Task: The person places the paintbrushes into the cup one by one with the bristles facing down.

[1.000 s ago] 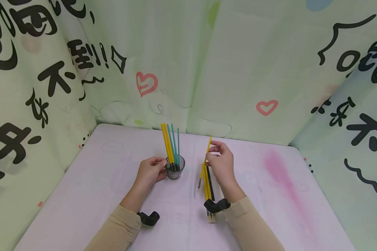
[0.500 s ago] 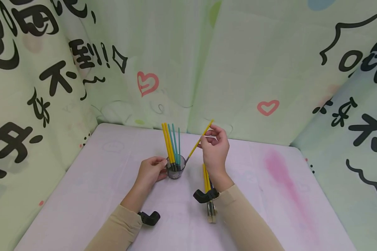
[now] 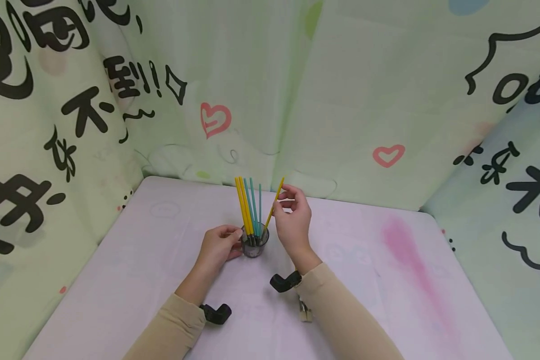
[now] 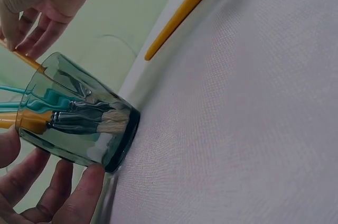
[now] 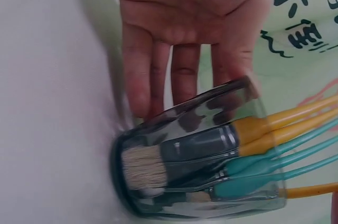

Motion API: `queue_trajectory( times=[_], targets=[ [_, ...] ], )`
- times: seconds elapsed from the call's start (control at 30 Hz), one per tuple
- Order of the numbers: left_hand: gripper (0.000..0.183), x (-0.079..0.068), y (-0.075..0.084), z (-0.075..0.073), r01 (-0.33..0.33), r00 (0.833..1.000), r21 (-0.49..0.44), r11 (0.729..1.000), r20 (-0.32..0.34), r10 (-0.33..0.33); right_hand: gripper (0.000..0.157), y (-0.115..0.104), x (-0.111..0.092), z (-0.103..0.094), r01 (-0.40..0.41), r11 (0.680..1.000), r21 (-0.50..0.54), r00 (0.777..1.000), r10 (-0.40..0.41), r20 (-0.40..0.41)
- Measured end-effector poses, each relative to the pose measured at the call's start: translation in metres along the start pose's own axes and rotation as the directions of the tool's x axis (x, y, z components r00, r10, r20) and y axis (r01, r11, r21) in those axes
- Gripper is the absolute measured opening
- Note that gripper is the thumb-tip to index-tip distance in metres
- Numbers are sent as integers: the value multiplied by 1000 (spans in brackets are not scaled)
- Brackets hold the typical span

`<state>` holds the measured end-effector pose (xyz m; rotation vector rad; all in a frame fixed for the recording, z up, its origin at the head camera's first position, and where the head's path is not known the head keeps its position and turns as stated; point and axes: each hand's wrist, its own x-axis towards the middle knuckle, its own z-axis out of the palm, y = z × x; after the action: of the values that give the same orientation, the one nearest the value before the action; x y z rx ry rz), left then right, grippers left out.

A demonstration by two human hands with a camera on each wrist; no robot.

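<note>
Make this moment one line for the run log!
left hand: holds see-through cup; right hand: pinches yellow brush, tip inside cup; other brushes: bristles down in cup; table: brush bristles show beside right sleeve

The cup [image 4: 79, 147] is smooth, glossy and see-through, glass or clear plastic, which of the two cannot be told. The yellow handles [image 5: 251, 129] and teal handles [image 5: 245, 186] look smooth, with a painted sheen; the ferrules [image 5: 203, 145] are shiny metal, the bristles [image 5: 143, 167] coarse and matt. The table covering [image 4: 227, 129] shows a fine matt weave. Curtain [image 3: 337, 100] and sleeves [image 3: 348, 310] are dull cloth, the wrist devices [image 3: 217, 314] black, plastic-looking.
</note>
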<state>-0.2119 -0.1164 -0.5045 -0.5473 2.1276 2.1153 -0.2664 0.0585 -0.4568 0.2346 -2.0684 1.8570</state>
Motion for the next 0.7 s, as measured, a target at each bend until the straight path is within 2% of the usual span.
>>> queue_trajectory(
  times=[0.47, 0.57, 0.7],
  targets=[
    [20, -1, 0, 0, -3, 1000, 27, 1000, 1, 3, 41, 17, -12, 3, -36, 998, -59, 997, 40, 72],
    [19, -1, 0, 0, -1, 1000, 22, 1000, -4, 1, 40, 19, -16, 1, -72, 994, -82, 993, 79, 91],
    [19, 0, 1, 0, 1, 1000, 14, 1000, -4, -1, 40, 24, -23, -4, -146, 976, -163, 980, 166, 111]
  ],
)
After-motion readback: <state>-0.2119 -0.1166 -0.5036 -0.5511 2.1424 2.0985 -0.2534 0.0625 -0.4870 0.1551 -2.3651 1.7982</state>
